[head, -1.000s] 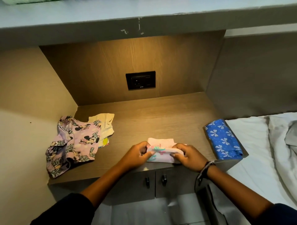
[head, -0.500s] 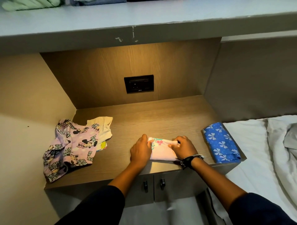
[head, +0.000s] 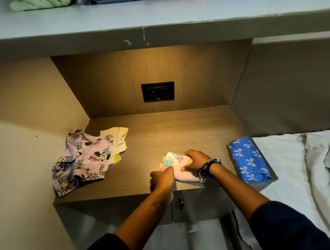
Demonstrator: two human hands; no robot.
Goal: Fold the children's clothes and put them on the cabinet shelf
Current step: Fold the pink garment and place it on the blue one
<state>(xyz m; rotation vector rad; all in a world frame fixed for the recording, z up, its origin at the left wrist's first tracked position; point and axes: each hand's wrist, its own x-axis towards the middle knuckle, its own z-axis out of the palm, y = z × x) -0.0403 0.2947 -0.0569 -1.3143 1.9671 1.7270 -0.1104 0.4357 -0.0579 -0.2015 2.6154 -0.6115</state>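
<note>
A small pink garment with a flower print (head: pixel 176 165) lies folded near the front edge of the wooden cabinet top (head: pixel 175 132). My left hand (head: pixel 162 179) pinches its near left corner. My right hand (head: pixel 196 160) grips its right side, thumb on top. A crumpled purple cartoon-print garment (head: pixel 84 160) lies at the left, partly over a cream top (head: pixel 117 138). A folded blue garment with white bows (head: pixel 250 160) rests at the right end. The grey shelf (head: pixel 160 19) runs above.
Folded green cloth (head: pixel 41 4) and a dark blue piece (head: pixel 110 1) lie on the grey shelf at the upper left. A black wall socket (head: pixel 157 91) sits in the back panel. A white-sheeted bed (head: pixel 292 174) adjoins on the right. Two cabinet doors with black knobs (head: pixel 181 201) are below.
My left hand has left the garment's left side, come toward me and closed on its near corner. The right hand has shifted onto the right side. The view has tilted up, showing more shelf.
</note>
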